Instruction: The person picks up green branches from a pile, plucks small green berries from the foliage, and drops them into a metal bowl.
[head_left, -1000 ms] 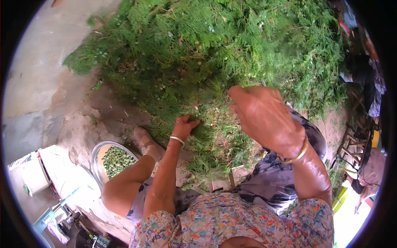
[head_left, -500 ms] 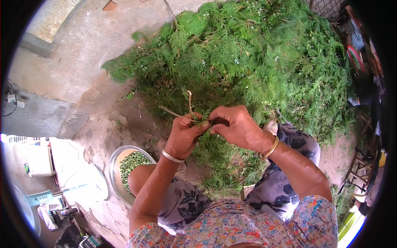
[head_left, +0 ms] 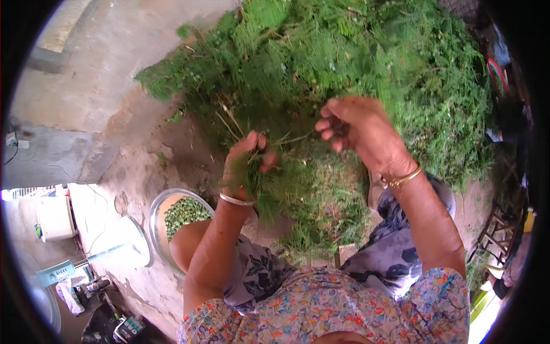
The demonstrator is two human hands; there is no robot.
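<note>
My left hand (head_left: 243,160) is closed on a feathery green evergreen sprig (head_left: 264,189), whose foliage hangs down beside the wrist. Bare twig ends (head_left: 230,121) stick up above the fingers, and a thin stem (head_left: 295,138) reaches toward my right hand. Apart from it, my right hand (head_left: 364,135) is raised over the greenery with its fingers curled inward; motion blurs the fingertips, and anything inside them is too dark to make out. A metal basin (head_left: 153,223) holding small green cones or berries (head_left: 184,215) stands by my left knee.
A large heap of cut evergreen branches (head_left: 412,86) spreads ahead and to the right. Loose clippings (head_left: 321,223) lie between my feet. At the left are a pale wall base (head_left: 51,155) and a blue-handled object (head_left: 57,273). A wooden frame (head_left: 498,235) stands at far right.
My hands were together at the sprig and are now apart. The right hand has moved up and to the right; the left has tipped the sprig, so its foliage hangs toward me.
</note>
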